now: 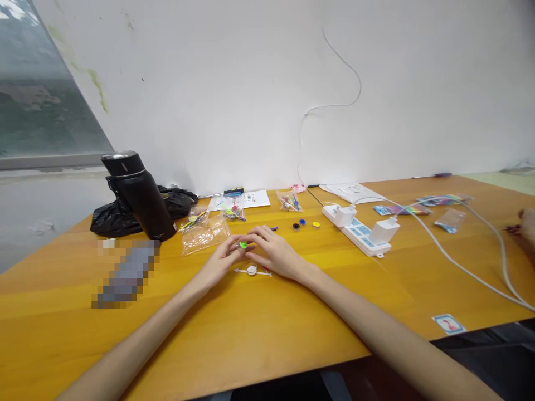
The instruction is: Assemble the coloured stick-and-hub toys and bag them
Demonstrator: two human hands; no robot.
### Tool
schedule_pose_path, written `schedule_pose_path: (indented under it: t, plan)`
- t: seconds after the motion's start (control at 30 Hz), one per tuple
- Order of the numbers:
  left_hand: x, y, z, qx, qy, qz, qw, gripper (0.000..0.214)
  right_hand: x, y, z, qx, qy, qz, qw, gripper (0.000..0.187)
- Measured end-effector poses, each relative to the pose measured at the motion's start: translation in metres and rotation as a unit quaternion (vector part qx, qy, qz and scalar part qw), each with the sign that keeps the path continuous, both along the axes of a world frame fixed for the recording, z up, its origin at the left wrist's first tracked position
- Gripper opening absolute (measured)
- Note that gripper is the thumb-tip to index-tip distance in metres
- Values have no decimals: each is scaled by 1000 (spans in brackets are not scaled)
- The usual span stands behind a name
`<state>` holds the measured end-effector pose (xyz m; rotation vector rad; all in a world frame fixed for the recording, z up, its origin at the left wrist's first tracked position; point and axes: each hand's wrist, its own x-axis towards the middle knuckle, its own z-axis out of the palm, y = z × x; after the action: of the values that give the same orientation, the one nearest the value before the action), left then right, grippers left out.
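Note:
A small bright green round piece is pinched between the fingertips of both hands, just above the table. My left hand comes in from the left, its fingers bent around one side of the piece. From the other side my right hand closes on it with curled fingers, which partly cover it. Directly below the hands lies a white piece with a round middle and two thin arms. A bit of red and a bit of blue show beside my right hand. Black, blue and yellow discs lie farther right.
A black bottle stands left, near a black plastic bag. Clear bags and small bagged parts lie behind. A white power strip with cables is at right. Another person's hand rests at the right edge.

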<state>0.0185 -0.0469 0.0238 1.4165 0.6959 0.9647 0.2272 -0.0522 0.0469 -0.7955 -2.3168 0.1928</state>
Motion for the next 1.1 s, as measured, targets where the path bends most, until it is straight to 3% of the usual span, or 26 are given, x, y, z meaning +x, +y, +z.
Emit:
schedule_pose_path:
  t: [0.3,0.7,0.9,1.1]
  plan:
    - [3,-7,3,21,14,-15,1000,40,5,3,0,4,28,-17,999,14]
    - [-1,2,-6,21,42,13,999,42,10,7,-1,9,87,-64,994,15]
    - [-2,3,-5,25,63,17,998,40,20,13,7,55,131,-157,977,15]
    - [-2,1,-2,25,76,24,997,38,49,30,10,77,95,-293,948,17]
